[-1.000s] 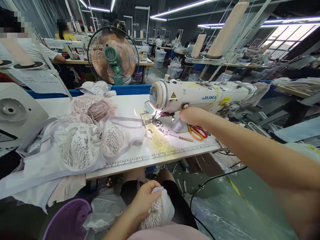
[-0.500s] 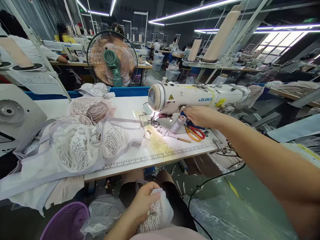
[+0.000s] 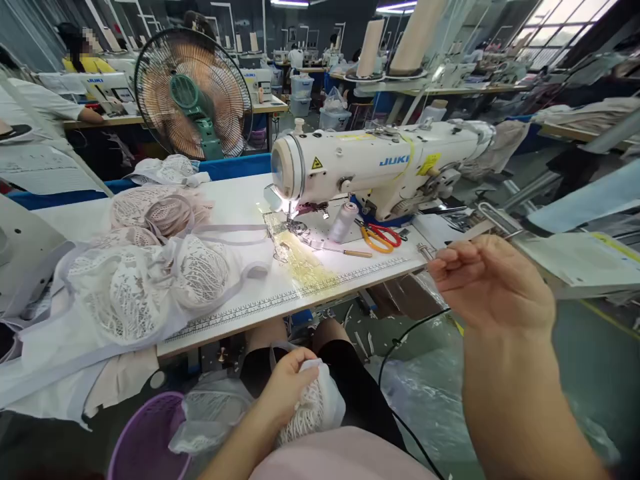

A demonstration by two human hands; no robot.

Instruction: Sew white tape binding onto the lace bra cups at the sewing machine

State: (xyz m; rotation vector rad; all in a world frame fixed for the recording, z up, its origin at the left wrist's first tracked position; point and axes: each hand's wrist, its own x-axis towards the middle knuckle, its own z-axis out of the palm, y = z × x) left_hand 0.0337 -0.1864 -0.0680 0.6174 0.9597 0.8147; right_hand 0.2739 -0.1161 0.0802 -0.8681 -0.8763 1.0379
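Note:
My left hand [image 3: 293, 387] is closed on a white lace bra cup [image 3: 313, 407] over my lap. My right hand [image 3: 493, 283] is raised off the table's right end, palm up, fingers curled and close together; whether anything small is between them cannot be made out. The white sewing machine [image 3: 360, 160] stands on the table with its lamp lit. In front of it are a thread cone [image 3: 344, 222], scissors [image 3: 383, 235] with red and orange handles, and a wooden-handled tool [image 3: 357, 253]. Lace bras [image 3: 125, 287] lie heaped on the left of the table.
A purple basket [image 3: 147, 437] stands on the floor at lower left. A large fan [image 3: 193, 97] is behind the table [image 3: 240, 320]. Clear plastic [image 3: 425, 400] and a black cable [image 3: 383, 373] are at lower right. Other people sit at machines in the background.
My right hand has left the knob area on the machine's front and moved right and toward me, turning palm up. My left hand still holds the lace cup. The head view has shifted.

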